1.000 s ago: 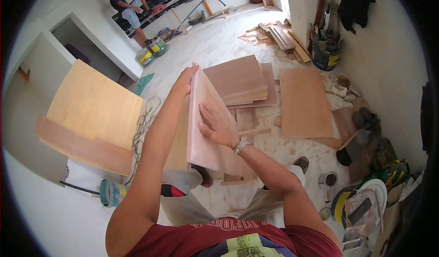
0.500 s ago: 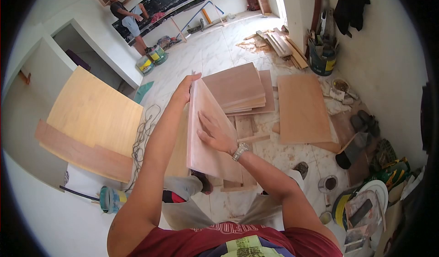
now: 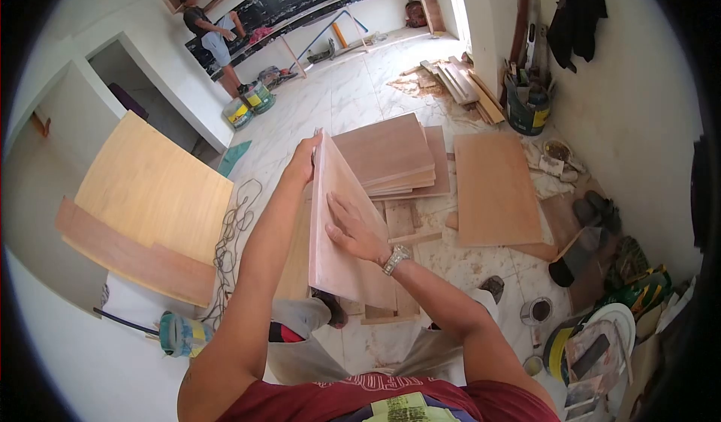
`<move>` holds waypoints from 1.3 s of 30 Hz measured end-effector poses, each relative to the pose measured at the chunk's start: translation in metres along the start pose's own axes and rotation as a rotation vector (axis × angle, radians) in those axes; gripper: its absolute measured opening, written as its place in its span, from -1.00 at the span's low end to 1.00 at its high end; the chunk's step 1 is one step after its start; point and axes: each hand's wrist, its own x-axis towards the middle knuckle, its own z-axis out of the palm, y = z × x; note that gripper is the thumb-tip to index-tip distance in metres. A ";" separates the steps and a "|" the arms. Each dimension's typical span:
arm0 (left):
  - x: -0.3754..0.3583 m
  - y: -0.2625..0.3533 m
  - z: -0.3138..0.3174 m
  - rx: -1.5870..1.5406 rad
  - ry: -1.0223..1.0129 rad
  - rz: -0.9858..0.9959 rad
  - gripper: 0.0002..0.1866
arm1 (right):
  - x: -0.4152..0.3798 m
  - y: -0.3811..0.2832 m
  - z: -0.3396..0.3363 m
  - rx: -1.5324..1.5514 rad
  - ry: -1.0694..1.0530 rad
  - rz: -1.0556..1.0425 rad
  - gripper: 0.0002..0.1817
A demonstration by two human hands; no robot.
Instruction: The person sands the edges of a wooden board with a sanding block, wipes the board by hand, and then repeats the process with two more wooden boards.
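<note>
A reddish-brown wooden panel (image 3: 342,270) is held on edge in front of me, tilted, its pale narrow edge turned toward me. My left hand (image 3: 303,159) grips the panel's upper far corner; its fingers are partly hidden behind the board. Flat against the panel's broad face lies my right hand (image 3: 356,231), fingers extended and thumb apart, with a metal watch (image 3: 396,259) on the wrist. Just beyond the panel, several similar boards (image 3: 387,152) are stacked low over the floor. Wooden strips (image 3: 402,219) show beneath them.
Another panel (image 3: 492,189) lies to the right, near paint containers (image 3: 539,311). Large plywood sheets (image 3: 150,204) lean at left beside a tangled cord (image 3: 233,242). Scrap planks (image 3: 466,84) and a tool bucket (image 3: 527,107) stand farther back. Another person (image 3: 214,35) is at the far counter.
The view has shifted slightly, so most things appear a little lower. My left hand keeps its grip on the panel, and my right hand stays flat on its face.
</note>
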 end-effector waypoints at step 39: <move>0.003 -0.009 -0.004 -0.015 -0.026 0.063 -0.53 | 0.004 0.005 -0.007 0.030 -0.005 -0.008 -0.14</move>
